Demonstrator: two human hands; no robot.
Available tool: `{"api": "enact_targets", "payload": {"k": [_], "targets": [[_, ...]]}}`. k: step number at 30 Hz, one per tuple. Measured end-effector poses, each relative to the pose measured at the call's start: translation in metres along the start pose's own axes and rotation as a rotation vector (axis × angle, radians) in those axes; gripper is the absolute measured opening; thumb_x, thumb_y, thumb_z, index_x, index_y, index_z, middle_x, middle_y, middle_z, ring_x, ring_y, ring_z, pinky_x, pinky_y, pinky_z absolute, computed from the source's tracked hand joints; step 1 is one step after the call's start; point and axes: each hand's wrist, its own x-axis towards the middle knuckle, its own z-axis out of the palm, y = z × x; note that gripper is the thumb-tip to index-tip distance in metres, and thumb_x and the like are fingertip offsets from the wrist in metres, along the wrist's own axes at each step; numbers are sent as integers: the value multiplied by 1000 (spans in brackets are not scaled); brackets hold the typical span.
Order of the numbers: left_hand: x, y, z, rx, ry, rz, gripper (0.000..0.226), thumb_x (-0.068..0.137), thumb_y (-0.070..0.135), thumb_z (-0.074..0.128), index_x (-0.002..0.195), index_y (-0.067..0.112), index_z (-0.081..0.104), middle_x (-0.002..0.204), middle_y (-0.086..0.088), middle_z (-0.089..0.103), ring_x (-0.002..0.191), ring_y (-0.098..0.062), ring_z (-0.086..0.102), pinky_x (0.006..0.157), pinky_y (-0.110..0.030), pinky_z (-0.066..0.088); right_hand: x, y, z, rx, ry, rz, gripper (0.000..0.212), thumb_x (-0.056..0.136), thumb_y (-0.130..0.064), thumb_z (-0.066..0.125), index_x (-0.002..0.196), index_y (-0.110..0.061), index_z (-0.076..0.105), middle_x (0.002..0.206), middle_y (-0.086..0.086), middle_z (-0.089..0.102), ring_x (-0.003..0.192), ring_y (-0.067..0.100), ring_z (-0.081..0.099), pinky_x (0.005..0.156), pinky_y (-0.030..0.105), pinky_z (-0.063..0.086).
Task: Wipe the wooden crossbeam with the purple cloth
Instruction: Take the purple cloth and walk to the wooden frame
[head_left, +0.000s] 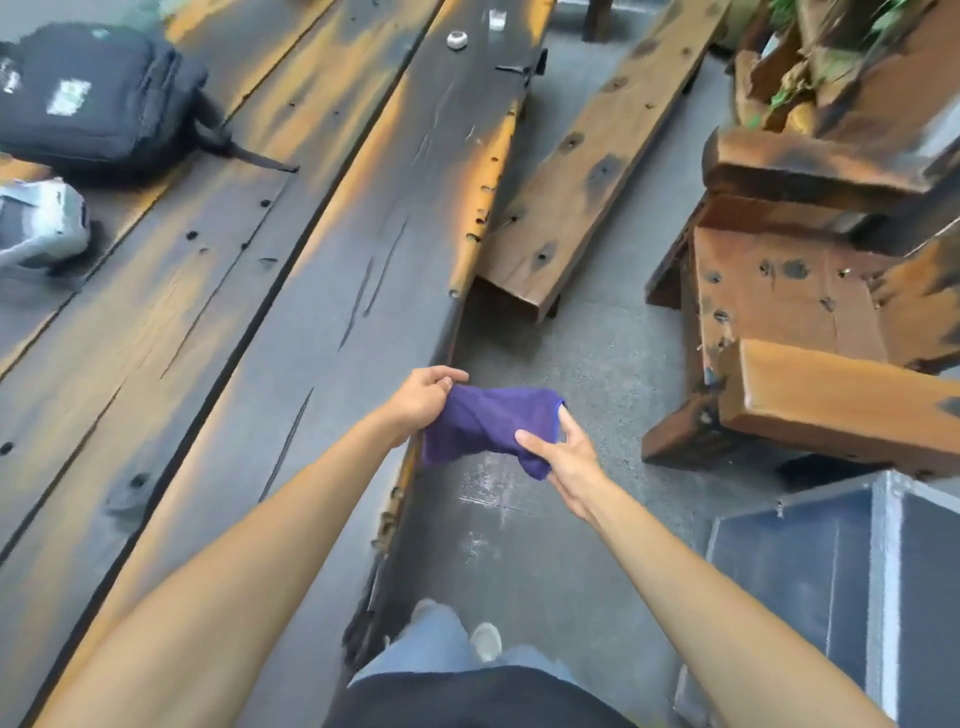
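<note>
The purple cloth (488, 423) is stretched and twisted between both hands, in the air just off the right edge of the big dark wooden table (332, 249). My left hand (423, 397) pinches its left end at the table edge. My right hand (563, 454) grips its right end, over the grey floor. A wooden beam (597, 161) lies beside the table, running away toward the upper right, apart from the cloth. Which timber is the crossbeam I cannot tell.
A black backpack (98, 93) and a white device (41, 223) lie on the table's left. A heavy wooden chair (810, 322) stands to the right, a dark metal-edged case (841, 582) at lower right. Grey floor (571, 353) runs between table and chair.
</note>
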Motion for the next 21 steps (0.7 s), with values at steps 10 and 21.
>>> {"api": "enact_targets", "payload": {"k": [10, 21], "targets": [[190, 143, 78, 43, -272, 40, 47, 70, 6, 90, 112, 2, 69, 90, -15, 67, 77, -21, 63, 68, -28, 51, 120, -123, -116, 37, 297, -117, 88, 64, -16, 97, 138, -25, 50, 119, 2, 73, 96, 9, 75, 76, 20, 58], [388, 370, 179, 131, -642, 276, 33, 87, 2, 75, 119, 1, 69, 74, -7, 73, 70, -13, 66, 72, -23, 53, 223, -296, -235, 274, 525, -205, 115, 72, -15, 91, 161, -35, 21, 143, 10, 58, 130, 29, 61, 116, 52, 42]]}}
